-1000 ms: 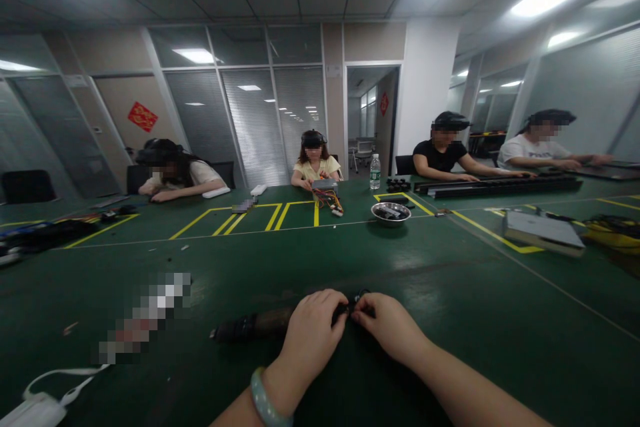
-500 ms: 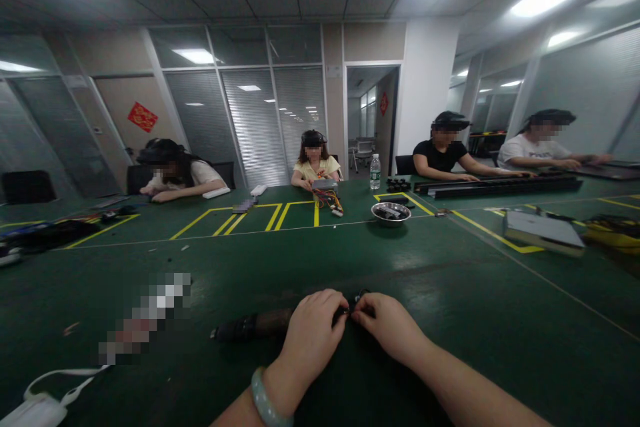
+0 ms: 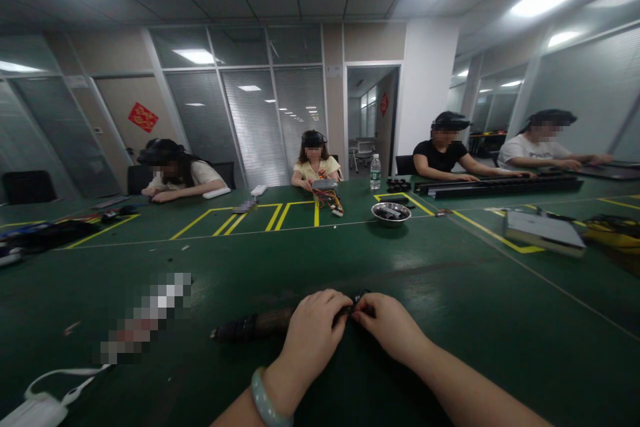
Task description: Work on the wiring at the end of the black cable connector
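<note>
A long dark cylindrical object (image 3: 253, 327) lies on the green table (image 3: 320, 260) close to me, running left to right. My left hand (image 3: 313, 335), with a pale green bracelet on its wrist, is closed over the right end of it. My right hand (image 3: 390, 325) pinches a small black part (image 3: 356, 300) at that same end, fingertips meeting those of the left hand. What the small part is I cannot make out.
A white device with a strap (image 3: 37, 400) lies at the near left. A metal bowl (image 3: 391, 212), a water bottle (image 3: 375, 172), a grey flat box (image 3: 543, 230) and yellow floor-style markings (image 3: 273, 217) sit further off. Several other people sit at the far side.
</note>
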Tool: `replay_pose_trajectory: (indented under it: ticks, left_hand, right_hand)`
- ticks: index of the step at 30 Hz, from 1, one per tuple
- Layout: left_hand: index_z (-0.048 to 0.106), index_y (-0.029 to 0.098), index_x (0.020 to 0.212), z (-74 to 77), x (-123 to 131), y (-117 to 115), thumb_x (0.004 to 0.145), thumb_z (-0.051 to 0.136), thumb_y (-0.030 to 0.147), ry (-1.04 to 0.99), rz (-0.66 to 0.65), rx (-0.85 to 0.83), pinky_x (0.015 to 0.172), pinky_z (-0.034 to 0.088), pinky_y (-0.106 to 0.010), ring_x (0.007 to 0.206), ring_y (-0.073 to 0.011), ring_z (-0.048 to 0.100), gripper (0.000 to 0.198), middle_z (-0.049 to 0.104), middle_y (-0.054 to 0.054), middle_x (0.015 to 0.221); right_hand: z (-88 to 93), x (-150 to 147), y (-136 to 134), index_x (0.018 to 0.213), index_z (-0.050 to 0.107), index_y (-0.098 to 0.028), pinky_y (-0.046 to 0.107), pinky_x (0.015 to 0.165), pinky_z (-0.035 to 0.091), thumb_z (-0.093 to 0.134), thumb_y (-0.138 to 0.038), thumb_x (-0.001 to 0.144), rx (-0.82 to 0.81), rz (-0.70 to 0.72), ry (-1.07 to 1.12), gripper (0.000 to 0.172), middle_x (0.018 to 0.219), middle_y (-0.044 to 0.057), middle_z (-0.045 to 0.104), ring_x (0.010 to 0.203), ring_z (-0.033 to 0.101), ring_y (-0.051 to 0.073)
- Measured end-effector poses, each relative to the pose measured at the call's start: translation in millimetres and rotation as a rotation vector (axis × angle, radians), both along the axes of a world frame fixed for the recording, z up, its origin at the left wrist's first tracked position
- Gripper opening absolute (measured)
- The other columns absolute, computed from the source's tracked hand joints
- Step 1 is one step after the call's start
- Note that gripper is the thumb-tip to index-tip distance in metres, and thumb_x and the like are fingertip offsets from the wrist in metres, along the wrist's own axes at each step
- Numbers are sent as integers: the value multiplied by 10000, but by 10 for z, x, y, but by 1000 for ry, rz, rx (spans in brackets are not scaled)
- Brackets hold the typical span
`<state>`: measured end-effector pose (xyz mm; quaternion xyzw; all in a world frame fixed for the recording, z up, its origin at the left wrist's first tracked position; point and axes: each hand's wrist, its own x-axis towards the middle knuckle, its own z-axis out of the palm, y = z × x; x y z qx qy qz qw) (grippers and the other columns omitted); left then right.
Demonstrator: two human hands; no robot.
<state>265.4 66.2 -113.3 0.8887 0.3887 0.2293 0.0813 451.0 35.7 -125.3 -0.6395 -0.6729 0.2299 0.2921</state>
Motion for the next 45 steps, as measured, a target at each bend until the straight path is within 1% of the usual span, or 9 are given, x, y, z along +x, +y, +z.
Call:
replay_pose_trajectory:
  ticks: [7,11,16,20,26,32,38,41,45]
  left_hand:
    - [617,257,988,25,-2,-17,864,520,177,25,5,2,882,436,-351,983,-192,573,176,631,6,1057]
    - [609,269,1047,3,-1,-8,876,492,178,27,0,-2,898,426,-353,1010,-192,568,226,621,4,1093]
    - [588,255,1079,-9,5,-5,854,547,202,11,74,-38,893,427,-355,991,-199,574,234,629,-8,1064]
    - [613,260,989,28,7,-18,864,532,182,32,15,-25,883,424,-338,991,-185,570,168,629,10,1053]
    - [574,271,1108,8,7,-14,862,547,193,10,62,-35,894,426,-343,1005,-184,572,259,620,11,1081]
    - [606,271,983,1,-10,-5,866,539,181,-5,3,-11,871,424,-339,965,-178,569,162,625,29,1034]
    - [567,289,1118,-12,-4,-6,850,565,193,-44,50,-35,897,419,-361,999,-189,566,285,623,20,1086]
    - [586,275,1054,-9,-4,-9,851,569,204,-29,61,-41,879,424,-350,971,-184,569,216,626,21,1048]
    - [609,283,977,11,-5,-16,867,539,182,0,0,-12,881,414,-334,975,-172,562,165,623,38,1043]
  right_hand:
    - [17,-7,0,829,703,-217,245,688,409,603,-273,844,-8,12,2,115,841,13,707,767,634,172]
    - [4,-7,7,827,703,-216,241,677,405,599,-280,847,-14,11,-3,124,847,16,705,771,630,174]
    - [-43,0,26,833,698,-205,235,677,405,600,-281,844,-9,6,-13,125,859,23,704,776,629,174]
    - [-77,9,30,829,700,-219,236,671,399,602,-297,845,5,8,-7,126,850,12,701,766,625,169]
    - [-86,19,22,826,696,-228,237,657,397,605,-294,841,-8,3,10,113,841,-1,696,751,625,162]
    - [-45,8,19,816,698,-228,239,667,401,608,-291,840,4,4,13,113,835,-2,697,764,628,166]
    - [-68,17,32,826,692,-219,238,658,405,597,-283,843,-16,20,16,115,833,5,696,745,630,167]
    - [-80,25,33,832,691,-221,241,663,402,596,-292,841,-8,16,3,119,841,8,694,750,625,169]
    - [-75,17,31,820,692,-224,239,662,394,602,-290,834,-4,12,-2,113,836,7,696,764,624,171]
